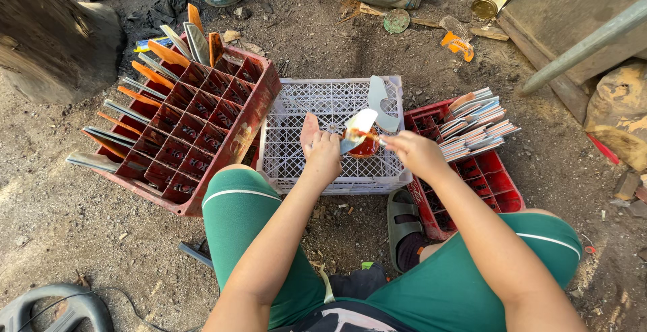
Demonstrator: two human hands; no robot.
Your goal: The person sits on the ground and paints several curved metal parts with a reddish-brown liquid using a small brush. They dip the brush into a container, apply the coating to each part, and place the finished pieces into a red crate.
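red bowl (366,147) part hidden by blade (358,128) | tyre (47,310) cut off btm-left

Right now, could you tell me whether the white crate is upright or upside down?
Upside down: the white crate shows its lattice base upward, serving as a work surface.

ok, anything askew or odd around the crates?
The red plastic divider crate on the left sits tilted, one edge raised off the dirt. A curved grey metal blade lies loose on the white lattice crate. Both hands, left and right, work over it.

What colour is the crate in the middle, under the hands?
White, a plastic lattice crate. The head view shows it best.
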